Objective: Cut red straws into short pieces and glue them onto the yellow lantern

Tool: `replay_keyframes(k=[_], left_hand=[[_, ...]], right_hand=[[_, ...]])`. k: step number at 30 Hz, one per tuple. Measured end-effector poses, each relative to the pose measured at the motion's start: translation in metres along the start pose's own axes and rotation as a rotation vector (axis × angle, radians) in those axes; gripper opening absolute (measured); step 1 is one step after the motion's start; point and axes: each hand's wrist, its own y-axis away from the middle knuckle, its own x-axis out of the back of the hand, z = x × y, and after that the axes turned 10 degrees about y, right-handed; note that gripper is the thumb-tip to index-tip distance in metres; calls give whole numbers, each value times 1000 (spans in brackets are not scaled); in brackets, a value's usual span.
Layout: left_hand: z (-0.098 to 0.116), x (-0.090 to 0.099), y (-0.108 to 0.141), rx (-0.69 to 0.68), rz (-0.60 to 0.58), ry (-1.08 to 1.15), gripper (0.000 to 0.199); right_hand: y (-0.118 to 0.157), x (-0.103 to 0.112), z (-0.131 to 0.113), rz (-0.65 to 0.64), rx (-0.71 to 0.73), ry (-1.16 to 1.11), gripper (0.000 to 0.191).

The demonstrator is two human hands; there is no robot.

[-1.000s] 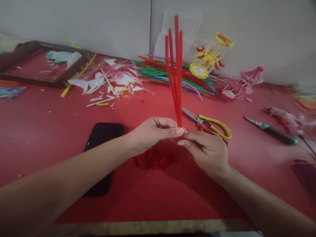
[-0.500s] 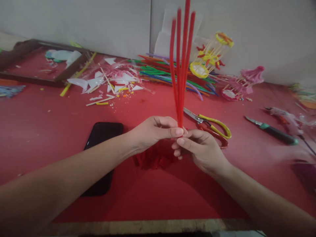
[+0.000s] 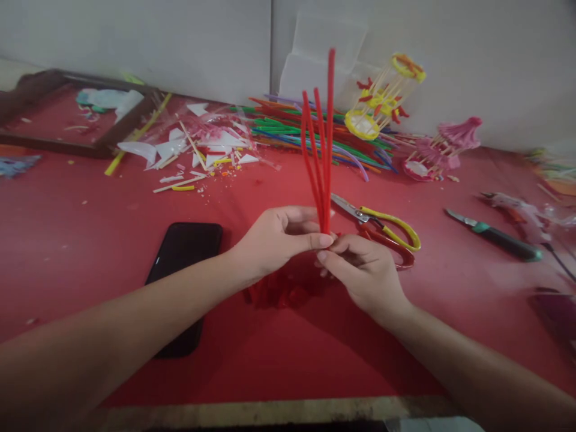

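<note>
My left hand is closed on the lower part of several red pipe cleaners, pinching them between thumb and fingers. Their long ends stand upright and fan out slightly, one taller than the others. Just below, my right hand is closed with thumb and fingertips at the bottom ends of the bundle; the fingers partly hide those ends. Under my hands, short red pieces lie in a pile on the red tabletop. Scissors with one yellow and one red handle lie behind my right hand.
A black phone lies under my left forearm. To the right are a green-and-black-handled knife and a glue gun. Coloured pipe cleaners, scraps, a yellow model, a pink model and a dark frame fill the back.
The red pipe cleaners' upper tips have come down in view and stand closer together. Both hands have stayed in nearly the same place, the right hand shifting slightly left.
</note>
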Motion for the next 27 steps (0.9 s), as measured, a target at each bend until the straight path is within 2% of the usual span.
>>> replay_keyframes(k=[3,5,8,10,13,18,20,24,27], left_hand=[[-1,-1,2,-77,34,-20,42],[-3,-2,4,-172,37,-77,38],[-4,-5,6,-296,20,-213,16],[-4,-7,7,-324,12,-293,3],[-3,-7,6,-288,14,-293,6],[-3,1,1,-154,-10,-33,13],[-3,3,1,-87,-33,28,15],[-1,5,1,-33,-70,29,15],[-2,5,0,-41,-77,5,18]], right_hand=[[0,-1,-3,58,67,128,19],[0,-1,-3,75,86,160,19],[0,-2,-2,89,103,190,19],[0,-2,-1,97,124,218,18],[0,1,-1,114,202,300,18],[-2,9,-1,161,489,586,12],[-3,11,0,181,562,638,9],[-4,13,3,255,622,656,16],[-8,18,5,245,630,678,17]])
